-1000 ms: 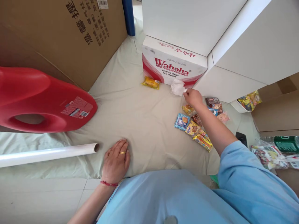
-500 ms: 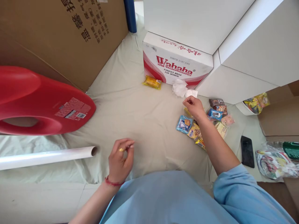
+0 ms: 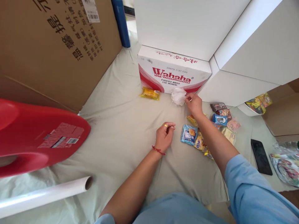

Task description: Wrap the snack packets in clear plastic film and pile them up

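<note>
My right hand [image 3: 194, 104] is closed in a pinch at the right side of a crumpled white tissue [image 3: 178, 96]; a bit of white shows between its fingertips. The tissue lies against the front of a white and red Wahaha water carton [image 3: 174, 74]. My left hand [image 3: 164, 136] hovers over the cloth with its fingers curled together and nothing visible in them. Left of the tissue, a yellow-wrapped snack [image 3: 150, 93] rests by the carton. Under and beside my right forearm lie several packaged snacks, among them a light-blue packet [image 3: 189, 135] and a blue packet [image 3: 219, 119].
A large brown cardboard box [image 3: 58, 59] and a red plastic jug [image 3: 42, 133] stand at the left, with a white roll [image 3: 46, 196] in front. White cabinets [image 3: 187, 28] rise behind. On the right are a white bowl of snacks [image 3: 249, 109] and a black phone [image 3: 261, 157].
My left hand has moved right and forward, closer to the tissue and snacks. My right hand now reaches the white tissue and covers the smaller white piece. The view has shifted.
</note>
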Demonstrator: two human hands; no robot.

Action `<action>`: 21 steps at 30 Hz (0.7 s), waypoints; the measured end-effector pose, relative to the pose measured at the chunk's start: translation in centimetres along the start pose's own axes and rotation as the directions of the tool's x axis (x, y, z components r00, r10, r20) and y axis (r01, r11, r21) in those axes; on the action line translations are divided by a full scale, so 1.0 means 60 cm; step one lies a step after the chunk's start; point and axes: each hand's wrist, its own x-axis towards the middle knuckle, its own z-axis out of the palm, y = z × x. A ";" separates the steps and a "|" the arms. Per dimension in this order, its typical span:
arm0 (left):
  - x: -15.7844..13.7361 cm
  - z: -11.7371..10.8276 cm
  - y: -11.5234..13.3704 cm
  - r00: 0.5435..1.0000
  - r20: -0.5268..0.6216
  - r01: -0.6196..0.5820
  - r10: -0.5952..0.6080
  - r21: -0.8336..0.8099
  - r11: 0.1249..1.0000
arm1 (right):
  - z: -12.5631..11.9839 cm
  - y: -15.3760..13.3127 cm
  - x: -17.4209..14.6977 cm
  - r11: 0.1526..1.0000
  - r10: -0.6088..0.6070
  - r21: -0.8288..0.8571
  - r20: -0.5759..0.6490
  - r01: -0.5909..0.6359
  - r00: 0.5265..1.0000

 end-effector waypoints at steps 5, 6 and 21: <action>0.004 -0.018 0.023 1.000 0.023 0.023 -0.022 -0.040 0.999 | -0.035 0.011 -0.024 0.916 0.094 0.385 0.075 -0.116 0.993; 0.007 -0.018 0.027 0.999 0.026 0.023 -0.021 -0.051 0.998 | -0.037 0.016 -0.029 0.875 0.142 0.449 0.117 -0.180 0.983; 0.030 -0.039 0.032 0.982 -0.121 0.131 -0.144 -0.105 0.986 | -0.028 0.014 -0.017 0.479 0.275 0.770 0.324 -0.421 0.905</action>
